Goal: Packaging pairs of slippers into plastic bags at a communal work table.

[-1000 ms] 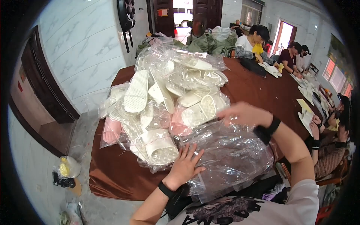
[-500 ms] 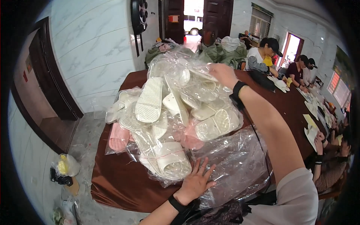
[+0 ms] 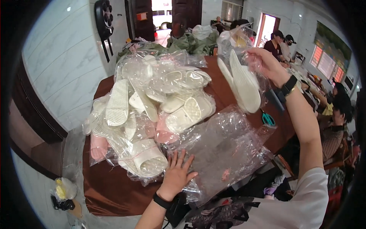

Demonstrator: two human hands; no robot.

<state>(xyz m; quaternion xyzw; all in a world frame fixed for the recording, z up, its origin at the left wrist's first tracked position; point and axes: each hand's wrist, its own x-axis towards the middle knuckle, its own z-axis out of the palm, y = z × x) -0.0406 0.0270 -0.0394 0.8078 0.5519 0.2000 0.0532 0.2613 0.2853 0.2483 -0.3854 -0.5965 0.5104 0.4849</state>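
My right hand, upper right of frame, pinches the top of a clear bag holding a pair of white slippers, raised well above the brown table. Their long axis runs near vertical, tilted: one end up toward upper centre by my fingers, the other down toward frame centre; ribbed soles face left. My left hand, lower centre, lies flat, fingers spread, on empty clear bags beside the pile of bagged slippers.

Risk, as judged: the slick film could slip from the pinch, dropping the pair; the pile looks loose, and a nudge might spill it over the table's left edge.
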